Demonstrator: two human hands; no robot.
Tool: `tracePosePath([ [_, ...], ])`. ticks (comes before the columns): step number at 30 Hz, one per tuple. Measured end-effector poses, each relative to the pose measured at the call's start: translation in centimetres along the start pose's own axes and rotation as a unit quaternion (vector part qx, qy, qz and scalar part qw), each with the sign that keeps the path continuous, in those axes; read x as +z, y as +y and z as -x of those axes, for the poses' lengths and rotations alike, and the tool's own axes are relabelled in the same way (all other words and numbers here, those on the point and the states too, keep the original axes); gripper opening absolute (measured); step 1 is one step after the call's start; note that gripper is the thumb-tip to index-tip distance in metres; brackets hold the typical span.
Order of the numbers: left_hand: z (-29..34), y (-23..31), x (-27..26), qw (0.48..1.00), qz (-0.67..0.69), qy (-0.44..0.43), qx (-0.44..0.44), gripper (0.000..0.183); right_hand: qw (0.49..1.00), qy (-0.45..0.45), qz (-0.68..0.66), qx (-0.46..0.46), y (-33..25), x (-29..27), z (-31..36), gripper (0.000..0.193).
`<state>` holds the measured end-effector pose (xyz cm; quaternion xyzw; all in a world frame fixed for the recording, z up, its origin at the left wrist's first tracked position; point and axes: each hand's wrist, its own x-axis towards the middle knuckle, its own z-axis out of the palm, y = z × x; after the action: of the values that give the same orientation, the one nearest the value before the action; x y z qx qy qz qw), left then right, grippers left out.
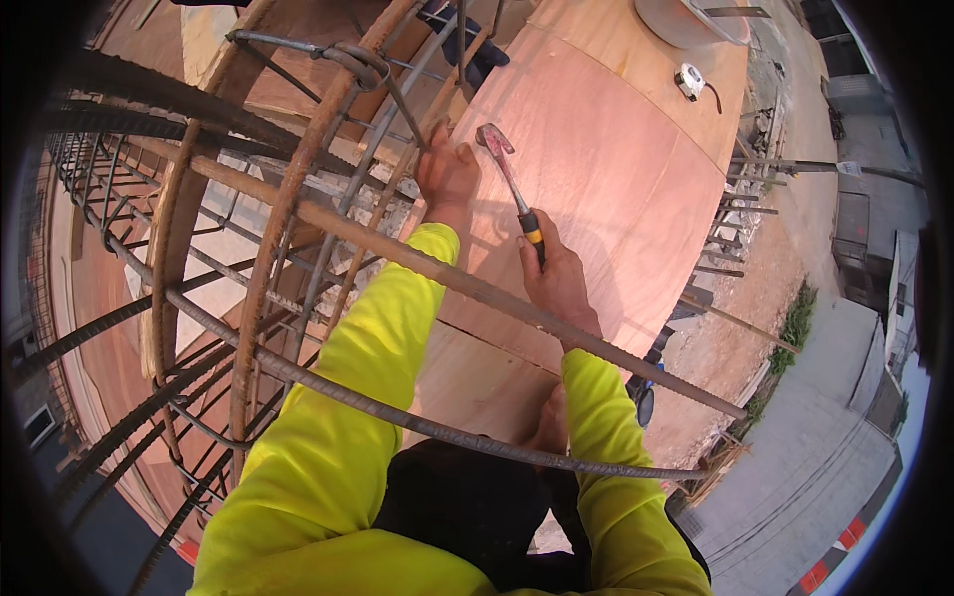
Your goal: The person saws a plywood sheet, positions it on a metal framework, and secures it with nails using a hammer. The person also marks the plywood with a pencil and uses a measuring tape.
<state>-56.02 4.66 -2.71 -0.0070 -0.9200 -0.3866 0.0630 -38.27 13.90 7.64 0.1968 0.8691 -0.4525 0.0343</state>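
Note:
My right hand [558, 273] is wrapped round the black and yellow grip of a claw hammer [515, 189]. Its worn, reddish head points up and away, above the plywood. To the left, my left hand [447, 177] is closed beside the rebar cage [288, 204], at the lower end of a thin steel rod [402, 111]. That rod slants down from a bent loop on the cage. The fingers partly hide their hold on it. Pinkish plywood sheets [606, 139] lie beneath both hands. A long rusty bar [477, 286] crosses above my forearms.
A tape measure [688, 82] lies on the far plywood, near a pale basin [686, 25]. Another ribbed bar [427, 425] curves across my lap. Past the plywood's right edge, bars stick out and the ground lies lower. A person's dark clothing [472, 55] shows beyond the cage.

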Motion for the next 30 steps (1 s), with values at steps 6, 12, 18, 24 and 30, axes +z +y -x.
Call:
tracePosePath([
  [6,-1.0,-0.1,-1.0,0.996,0.029,-0.066,-0.06,0.051,0.975,0.138,-0.126,-0.117,-0.8,-0.2,-0.5,0.046],
  [12,-2.5,0.3,-1.6,0.994,0.063,-0.074,-0.047,0.054,0.998,0.061,0.002,0.005,-0.9,-0.9,-1.0,0.042],
  [18,-0.6,-1.8,-2.5,0.983,0.098,-0.127,-0.085,0.042,0.996,0.06,0.004,-0.062,-0.1,-0.4,-2.2,0.038],
  [24,-0.6,-3.5,-2.3,0.97,0.138,-0.142,-0.141,0.032,0.979,0.136,-0.103,-0.112,0.1,-0.3,-2.0,0.034],
  [30,0.6,-3.7,-2.8,0.978,0.135,-0.12,-0.109,0.031,0.998,0.047,0.025,0.021,0.6,0.1,-1.6,0.028],
])
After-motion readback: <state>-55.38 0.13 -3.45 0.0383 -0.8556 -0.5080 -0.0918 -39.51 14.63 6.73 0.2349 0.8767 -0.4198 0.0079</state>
